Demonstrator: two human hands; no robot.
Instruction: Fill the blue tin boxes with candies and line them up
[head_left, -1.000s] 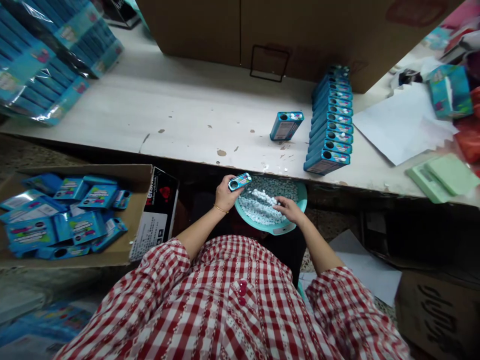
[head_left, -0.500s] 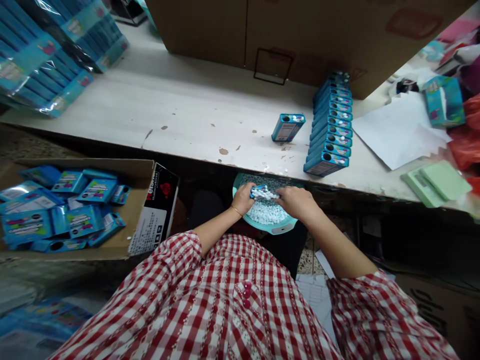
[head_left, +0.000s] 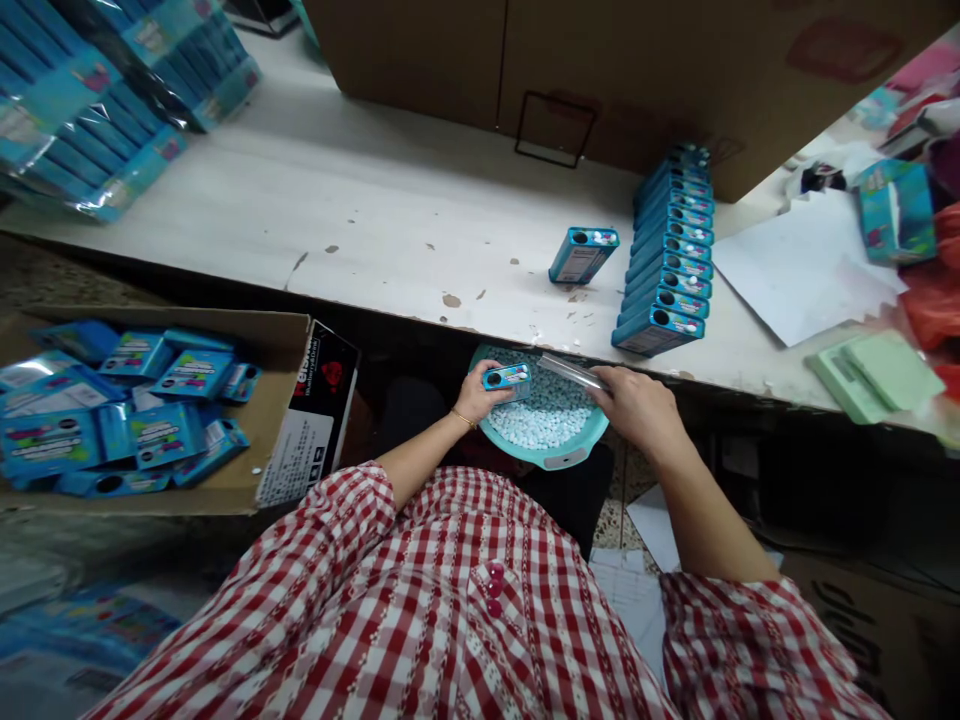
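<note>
My left hand (head_left: 480, 392) is closed around a small blue box (head_left: 507, 378), its printed narrow end facing up, above the left side of a turquoise basin (head_left: 556, 462). Small white and pale-blue beads (head_left: 540, 426) fill the basin, which sits below the table's front edge. In my right hand (head_left: 637, 405) is a narrow, shiny scoop (head_left: 574, 372), tilted over the basin's far right part, with no beads visible on it. The scoop's handle end is hidden by the fingers.
On the white table (head_left: 360, 220) stand a single blue box (head_left: 583, 256) and a row of blue boxes (head_left: 664, 265) before a large carton (head_left: 600, 60). At left, an open carton (head_left: 281, 400) holds loose boxes. A green case (head_left: 874, 370) lies right.
My right hand has moved right, away from the blue box, with the scoop now bare. The heap of beads at the box's top is gone, and the box stands more upright.
</note>
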